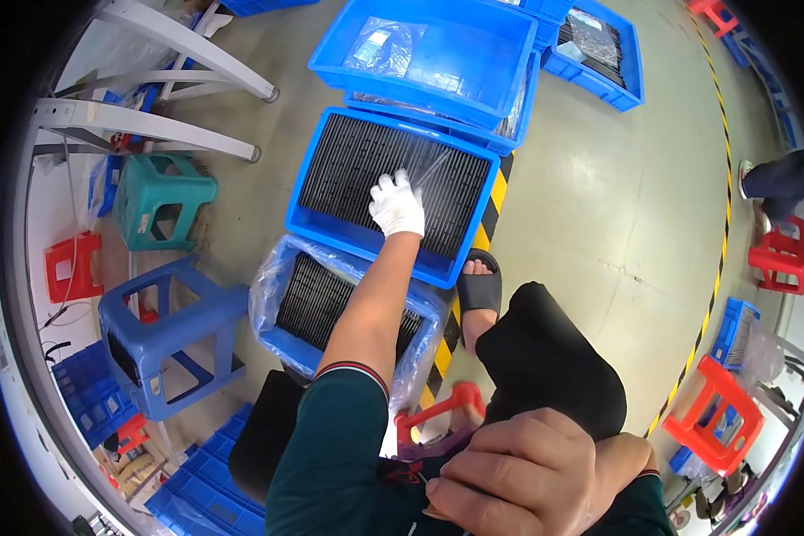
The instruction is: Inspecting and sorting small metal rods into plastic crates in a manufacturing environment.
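Observation:
My left hand [397, 207], in a white glove, reaches into a blue crate [330, 234] filled with rows of thin black strips [344, 170]. Its bent fingers pinch clear plastic film [436, 170], which runs in shiny creases toward the crate's far right. Close to the camera, my bare right hand [518, 469] is curled in front of my body, fingers pressed together. Whatever it may hold is hidden. Below my left forearm stands a second blue crate [272, 335], lined with clear plastic and also holding black strips.
Stacked blue crates [464, 112] stand beyond, the top one with plastic bags inside. Left are a blue stool [165, 344], a green stool [165, 192] and metal table legs [179, 134]. Black-and-yellow tape [484, 234] passes beside the crates. Another person's legs [777, 179] show far right.

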